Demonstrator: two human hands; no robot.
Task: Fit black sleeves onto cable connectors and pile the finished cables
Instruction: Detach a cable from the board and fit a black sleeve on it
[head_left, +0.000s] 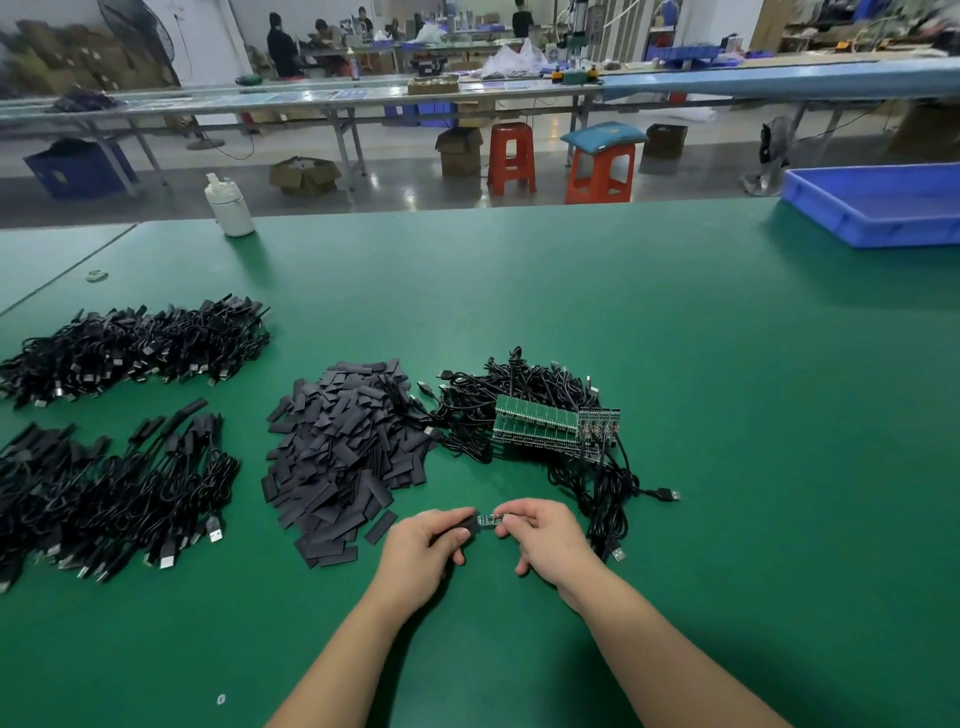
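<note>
Sleeve (464, 525), flat matte black tube, sits on left end of small green connector board (490, 519), long axis running left-right, just above green mat (675, 364) near front. L hand (423, 545) fingers curled, pinching sleeve; R hand (540, 535) pinches board's right end. Far left: two finished cable piles (130, 348) w/ metal plugs. Centre: loose sleeve heap (337, 452). Right of it: unsleeved cables w/ green boards (535, 415). Blue plastic tray (878, 202) far right.
</note>
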